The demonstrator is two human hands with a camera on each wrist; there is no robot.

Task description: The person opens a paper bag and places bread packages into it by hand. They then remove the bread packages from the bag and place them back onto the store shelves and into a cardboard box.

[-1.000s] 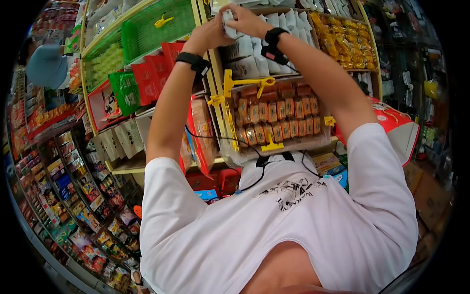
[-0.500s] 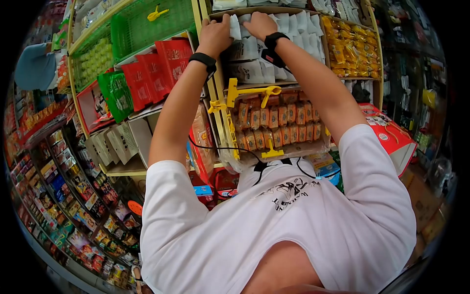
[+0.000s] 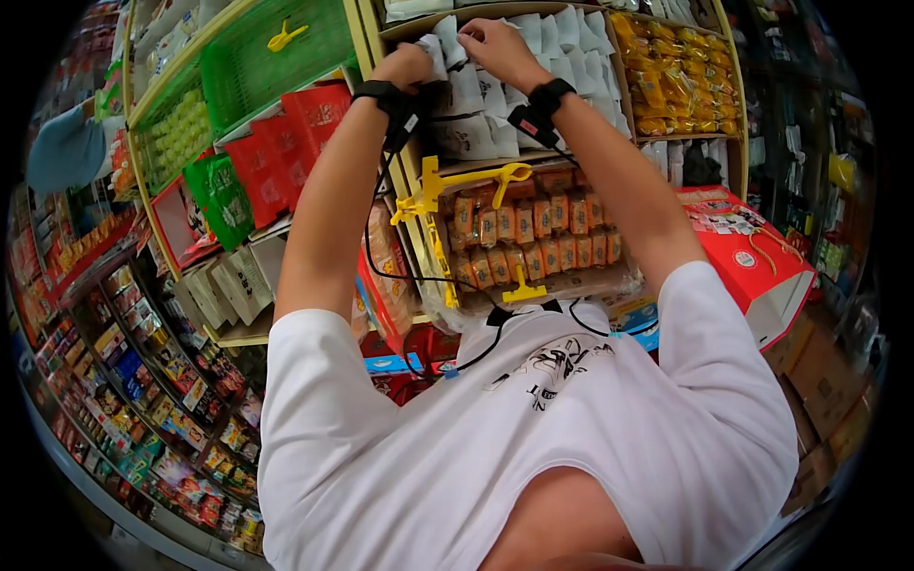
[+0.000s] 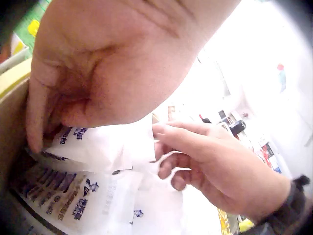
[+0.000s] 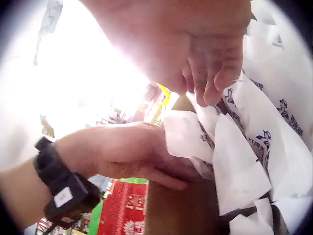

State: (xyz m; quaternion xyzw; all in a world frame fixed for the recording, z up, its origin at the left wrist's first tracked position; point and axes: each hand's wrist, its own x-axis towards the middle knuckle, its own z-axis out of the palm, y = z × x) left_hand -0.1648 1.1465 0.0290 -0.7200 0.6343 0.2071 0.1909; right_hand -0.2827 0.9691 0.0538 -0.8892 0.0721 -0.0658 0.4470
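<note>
White paper-like packets with dark blue print fill a cardboard box (image 3: 385,38). At its left end, my left hand (image 3: 407,67) grips a white packet (image 3: 433,55), its fingers pushed down beside the box wall; the left wrist view shows that hand (image 4: 112,58) over the packet (image 4: 98,147), fingertips partly hidden. My right hand (image 3: 500,49) hovers just to the right, fingers loosely bent, its fingertips close to the packet edges. In the right wrist view the right hand (image 5: 195,44) is above the packets and the left hand (image 5: 132,152) is behind a raised packet (image 5: 188,134).
Yellow packets (image 3: 671,76) lie right of the box. Below it are orange-wrapped items (image 3: 533,224) and a yellow clip (image 3: 512,176). Red bags (image 3: 286,133) and a green basket (image 3: 276,71) are to the left. A black cable (image 3: 367,228) hangs by the left forearm.
Both hands have come down from above the box to its left end. My left hand has moved left and lower with a packet; my right hand has drawn slightly apart from it.
</note>
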